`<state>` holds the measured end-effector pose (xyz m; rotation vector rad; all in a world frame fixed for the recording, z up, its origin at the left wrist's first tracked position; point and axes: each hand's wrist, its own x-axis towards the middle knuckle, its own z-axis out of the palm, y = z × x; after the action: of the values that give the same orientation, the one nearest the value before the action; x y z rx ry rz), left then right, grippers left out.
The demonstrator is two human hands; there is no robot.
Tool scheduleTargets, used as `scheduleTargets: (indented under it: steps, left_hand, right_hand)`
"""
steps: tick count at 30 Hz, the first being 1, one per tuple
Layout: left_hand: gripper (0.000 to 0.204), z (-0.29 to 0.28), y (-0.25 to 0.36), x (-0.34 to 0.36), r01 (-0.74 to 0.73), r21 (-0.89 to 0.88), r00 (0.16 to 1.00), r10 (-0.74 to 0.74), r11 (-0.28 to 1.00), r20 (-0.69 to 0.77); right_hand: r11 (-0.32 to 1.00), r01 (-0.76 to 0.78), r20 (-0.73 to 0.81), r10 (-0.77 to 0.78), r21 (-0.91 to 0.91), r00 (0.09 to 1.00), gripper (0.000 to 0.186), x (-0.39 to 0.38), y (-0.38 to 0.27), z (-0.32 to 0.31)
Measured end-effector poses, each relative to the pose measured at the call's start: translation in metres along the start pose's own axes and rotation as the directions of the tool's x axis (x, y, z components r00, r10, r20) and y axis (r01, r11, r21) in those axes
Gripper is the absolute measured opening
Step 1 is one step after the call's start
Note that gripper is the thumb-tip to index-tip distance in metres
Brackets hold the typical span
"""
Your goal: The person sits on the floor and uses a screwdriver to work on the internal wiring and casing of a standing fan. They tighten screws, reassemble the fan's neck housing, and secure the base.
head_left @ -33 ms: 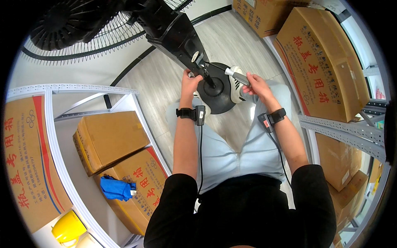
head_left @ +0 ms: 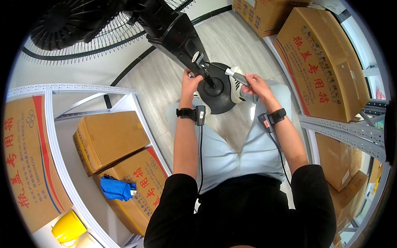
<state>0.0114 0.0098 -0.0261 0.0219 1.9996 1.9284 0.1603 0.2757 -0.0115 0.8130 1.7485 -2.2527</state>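
A black pedestal fan stands in front of me, with its grille [head_left: 74,29] at the upper left. Its boxy black column [head_left: 173,33] runs down to a round black base [head_left: 219,99] on the floor. My left hand [head_left: 189,84] grips the fan's thin pole just above the base. My right hand [head_left: 255,85] holds a small grey-handled tool [head_left: 235,75] whose tip points at the pole. Both wrists carry black strapped devices with cables running back along my forearms. A white shoe shows just behind the base.
To my left, a white metal shelf rack [head_left: 53,136] holds cardboard boxes [head_left: 109,138], a blue cloth [head_left: 117,188] and a yellow cup [head_left: 68,227]. More large cardboard boxes [head_left: 326,62] sit on a metal rack at my right. The floor is pale wood planks [head_left: 165,78].
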Motion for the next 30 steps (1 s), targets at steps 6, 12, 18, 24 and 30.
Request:
scheduleTargets:
  steps: [6,12,18,24,30]
  left_hand:
    - [0.059,0.000,0.000,0.000,0.009,0.005,1.000,-0.009,1.000,0.012]
    - [0.057,-0.002,-0.001,0.001,-0.004,-0.016,1.000,0.004,1.000,0.000]
    - [0.057,-0.001,0.002,-0.001,0.012,-0.016,1.000,-0.012,1.000,0.008]
    - [0.058,0.003,0.006,-0.001,0.013,0.000,1.000,-0.013,1.000,0.011]
    - [0.058,0.001,0.001,-0.001,-0.001,0.007,1.000,0.001,1.000,-0.014]
  right_hand:
    - [0.986,0.150,-0.052,-0.153,-0.073,0.987,0.044,-0.001,0.011,0.005]
    - [0.993,-0.068,0.063,0.074,-0.096,0.995,0.042,0.000,-0.002,-0.006]
    - [0.973,0.132,-0.070,-0.147,-0.188,0.987,0.057,-0.010,0.005,0.011]
    - [0.995,-0.051,-0.028,0.049,-0.081,0.998,0.047,0.016,0.017,-0.009]
    - [0.896,0.297,-0.127,-0.355,-0.331,0.926,0.051,0.001,0.020,0.008]
